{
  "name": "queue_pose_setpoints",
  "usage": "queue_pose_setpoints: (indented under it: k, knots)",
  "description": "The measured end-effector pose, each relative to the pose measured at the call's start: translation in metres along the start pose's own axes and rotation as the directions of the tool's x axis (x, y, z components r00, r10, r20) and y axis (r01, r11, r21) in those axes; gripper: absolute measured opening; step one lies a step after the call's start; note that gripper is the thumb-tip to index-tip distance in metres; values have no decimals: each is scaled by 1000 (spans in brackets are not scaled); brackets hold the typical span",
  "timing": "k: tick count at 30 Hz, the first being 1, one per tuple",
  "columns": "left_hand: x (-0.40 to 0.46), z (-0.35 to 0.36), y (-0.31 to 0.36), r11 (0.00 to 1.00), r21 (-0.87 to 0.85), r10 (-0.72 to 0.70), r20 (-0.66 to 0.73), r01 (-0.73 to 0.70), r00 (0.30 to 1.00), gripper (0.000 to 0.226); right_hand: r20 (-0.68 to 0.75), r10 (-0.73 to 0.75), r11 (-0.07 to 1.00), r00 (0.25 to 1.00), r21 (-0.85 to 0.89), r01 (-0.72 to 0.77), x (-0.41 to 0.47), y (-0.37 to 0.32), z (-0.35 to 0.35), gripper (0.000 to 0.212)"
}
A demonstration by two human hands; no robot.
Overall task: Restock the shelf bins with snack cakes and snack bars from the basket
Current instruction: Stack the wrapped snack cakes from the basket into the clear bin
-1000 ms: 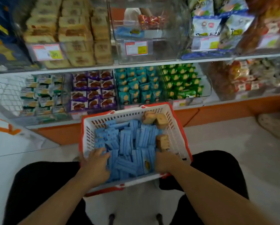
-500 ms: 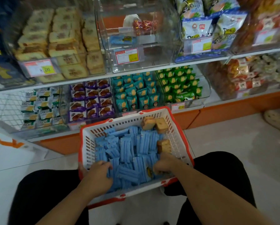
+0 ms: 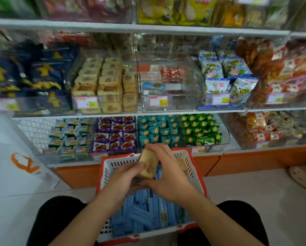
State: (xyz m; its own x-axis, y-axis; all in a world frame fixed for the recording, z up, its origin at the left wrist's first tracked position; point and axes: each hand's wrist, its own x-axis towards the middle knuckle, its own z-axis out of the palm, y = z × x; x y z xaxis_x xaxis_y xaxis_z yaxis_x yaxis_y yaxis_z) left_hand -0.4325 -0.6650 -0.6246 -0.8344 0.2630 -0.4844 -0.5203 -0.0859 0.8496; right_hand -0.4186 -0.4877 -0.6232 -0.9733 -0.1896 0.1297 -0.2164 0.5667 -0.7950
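One tan snack cake [image 3: 147,166] is gripped between both hands, left hand [image 3: 125,178] and right hand [image 3: 168,176], above the basket [image 3: 189,157]. Many blue snack bars [image 3: 141,213] remain inside; the cake bin [image 3: 102,86] looks well stocked, so restocking appears barely begun.

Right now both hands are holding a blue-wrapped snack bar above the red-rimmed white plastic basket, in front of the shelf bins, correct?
Not quite. The head view shows the left hand and right hand holding a tan square wrapped snack cake, not a blue bar. The blue-wrapped snack bars lie in the red-rimmed white plastic basket below, in front of the shelf bins.
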Motion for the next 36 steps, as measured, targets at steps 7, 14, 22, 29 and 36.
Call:
queue_pose_setpoints:
  k: [7,14,22,29,36]
  knots:
    - [-22,-10,37,986,-9,165,47,-165,985,49,-46,-170,976,984,-144,162,0,-39,-32,71]
    - [-32,-17,45,964,-72,260,29,-257,965,36,-193,-120,983,974,-159,89,2,-59,-28,72]
    - [-31,-26,76,947,151,301,-108,-283,948,31,119,-215,873,969,-421,245,31,-91,-36,93]
    - [-4,-38,137,939,35,343,-192,-343,919,31,107,-296,776,949,-552,305,112,-124,-55,79]
    - [54,-99,184,342,917,711,-109,-206,694,42,-6,-116,692,993,-717,77,253,-133,-90,82]
